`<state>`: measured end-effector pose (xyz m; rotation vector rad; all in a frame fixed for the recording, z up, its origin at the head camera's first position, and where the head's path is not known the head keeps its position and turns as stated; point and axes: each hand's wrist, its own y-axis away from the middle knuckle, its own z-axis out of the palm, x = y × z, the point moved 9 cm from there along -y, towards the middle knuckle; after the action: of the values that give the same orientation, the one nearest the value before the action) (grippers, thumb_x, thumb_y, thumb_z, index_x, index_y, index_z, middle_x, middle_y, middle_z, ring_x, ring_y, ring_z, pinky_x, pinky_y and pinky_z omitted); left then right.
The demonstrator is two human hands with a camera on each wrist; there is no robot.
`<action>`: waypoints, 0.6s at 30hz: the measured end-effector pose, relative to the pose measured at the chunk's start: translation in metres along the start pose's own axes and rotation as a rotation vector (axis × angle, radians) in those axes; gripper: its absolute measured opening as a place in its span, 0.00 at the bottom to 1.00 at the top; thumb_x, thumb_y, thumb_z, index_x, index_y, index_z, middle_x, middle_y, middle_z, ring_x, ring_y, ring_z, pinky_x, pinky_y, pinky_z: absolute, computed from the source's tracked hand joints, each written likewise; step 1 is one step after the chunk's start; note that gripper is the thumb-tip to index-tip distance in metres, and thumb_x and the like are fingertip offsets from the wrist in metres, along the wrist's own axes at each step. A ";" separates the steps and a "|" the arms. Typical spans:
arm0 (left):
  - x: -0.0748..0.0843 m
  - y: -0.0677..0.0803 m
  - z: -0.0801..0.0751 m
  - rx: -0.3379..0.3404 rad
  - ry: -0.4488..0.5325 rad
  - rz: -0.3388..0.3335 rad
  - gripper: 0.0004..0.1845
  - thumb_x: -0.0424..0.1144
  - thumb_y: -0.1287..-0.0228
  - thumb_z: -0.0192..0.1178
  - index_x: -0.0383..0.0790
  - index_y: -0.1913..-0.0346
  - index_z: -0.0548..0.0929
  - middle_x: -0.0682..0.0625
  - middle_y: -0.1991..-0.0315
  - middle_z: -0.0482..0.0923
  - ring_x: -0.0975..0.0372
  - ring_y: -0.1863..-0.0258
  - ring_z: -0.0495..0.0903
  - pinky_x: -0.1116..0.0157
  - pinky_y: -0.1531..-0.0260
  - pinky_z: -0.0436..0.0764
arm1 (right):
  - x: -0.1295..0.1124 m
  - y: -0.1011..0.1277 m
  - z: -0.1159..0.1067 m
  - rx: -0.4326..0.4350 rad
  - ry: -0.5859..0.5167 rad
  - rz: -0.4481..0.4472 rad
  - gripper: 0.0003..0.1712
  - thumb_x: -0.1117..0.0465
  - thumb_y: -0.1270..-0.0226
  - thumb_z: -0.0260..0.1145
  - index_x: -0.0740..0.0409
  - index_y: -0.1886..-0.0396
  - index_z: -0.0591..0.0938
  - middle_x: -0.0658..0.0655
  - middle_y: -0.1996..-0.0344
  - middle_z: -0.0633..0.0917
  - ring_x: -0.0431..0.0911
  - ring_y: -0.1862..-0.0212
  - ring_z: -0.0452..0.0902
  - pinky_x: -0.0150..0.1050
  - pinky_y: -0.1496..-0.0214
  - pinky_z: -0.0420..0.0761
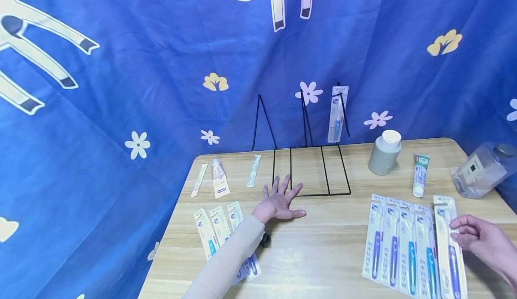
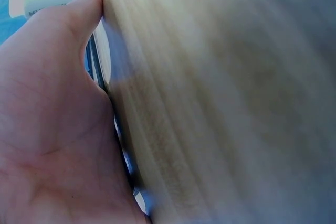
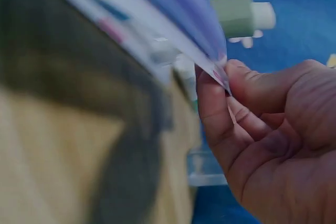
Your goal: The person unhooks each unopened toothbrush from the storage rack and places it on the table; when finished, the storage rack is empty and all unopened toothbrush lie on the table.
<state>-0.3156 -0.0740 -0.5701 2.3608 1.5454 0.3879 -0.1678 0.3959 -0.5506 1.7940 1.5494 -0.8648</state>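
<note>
1. At table's right edge: right hand (image 1: 482,240) pinches rightmost toothbrush pack (image 1: 451,249), beside 4 others.
2. Left hand (image 1: 279,201), fingers spread flat on table (image 1: 323,254), just beside wire rack (image 1: 311,171).

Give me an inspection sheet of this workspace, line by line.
Surface: wooden table, bare at the middle.
Job's things: toothbrush pack pinched at its edge; four more packs beside it; wire rack holding one pack.
Clutter: grey bottle, toothpaste tube, clear bottle, left packs.
Hands: left hand flat on the table; right hand pinching.
Cables: nothing seen.
Surroundings: blue flowered cloth.
</note>
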 end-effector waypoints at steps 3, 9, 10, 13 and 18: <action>-0.001 0.000 0.000 0.000 0.002 0.000 0.50 0.83 0.42 0.44 0.78 0.21 0.36 0.53 0.16 0.22 0.44 0.17 0.26 0.31 0.24 0.42 | 0.010 0.002 0.010 -0.032 0.111 0.036 0.10 0.75 0.40 0.69 0.71 0.59 0.78 0.43 0.76 0.78 0.29 0.75 0.71 0.29 0.75 0.75; -0.001 0.000 0.000 0.001 -0.001 0.002 0.51 0.84 0.42 0.44 0.77 0.21 0.36 0.53 0.16 0.22 0.44 0.17 0.26 0.31 0.24 0.42 | 0.019 0.004 0.017 -0.067 0.226 0.081 0.12 0.67 0.39 0.72 0.70 0.60 0.80 0.48 0.73 0.83 0.30 0.76 0.73 0.30 0.74 0.78; -0.001 0.000 -0.001 0.002 -0.001 0.001 0.51 0.84 0.42 0.44 0.78 0.21 0.36 0.53 0.16 0.22 0.44 0.17 0.26 0.31 0.24 0.42 | 0.018 0.004 0.015 -0.060 0.258 0.074 0.12 0.66 0.40 0.73 0.68 0.62 0.80 0.48 0.74 0.83 0.30 0.76 0.73 0.30 0.74 0.77; -0.002 0.000 -0.002 0.005 0.003 -0.005 0.50 0.83 0.42 0.44 0.78 0.21 0.36 0.53 0.16 0.22 0.44 0.17 0.26 0.31 0.24 0.42 | 0.014 0.001 0.011 -0.049 0.381 0.045 0.12 0.61 0.44 0.76 0.62 0.68 0.81 0.47 0.76 0.83 0.33 0.76 0.72 0.32 0.72 0.70; -0.001 0.000 -0.001 -0.004 -0.003 -0.005 0.50 0.83 0.42 0.45 0.77 0.21 0.36 0.53 0.16 0.23 0.44 0.17 0.27 0.31 0.25 0.42 | 0.007 -0.003 0.009 -0.108 0.487 0.055 0.14 0.57 0.45 0.76 0.57 0.73 0.79 0.48 0.77 0.80 0.41 0.72 0.71 0.37 0.69 0.65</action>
<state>-0.3167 -0.0745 -0.5689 2.3535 1.5475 0.3856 -0.1706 0.3934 -0.5620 2.0550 1.7869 -0.3173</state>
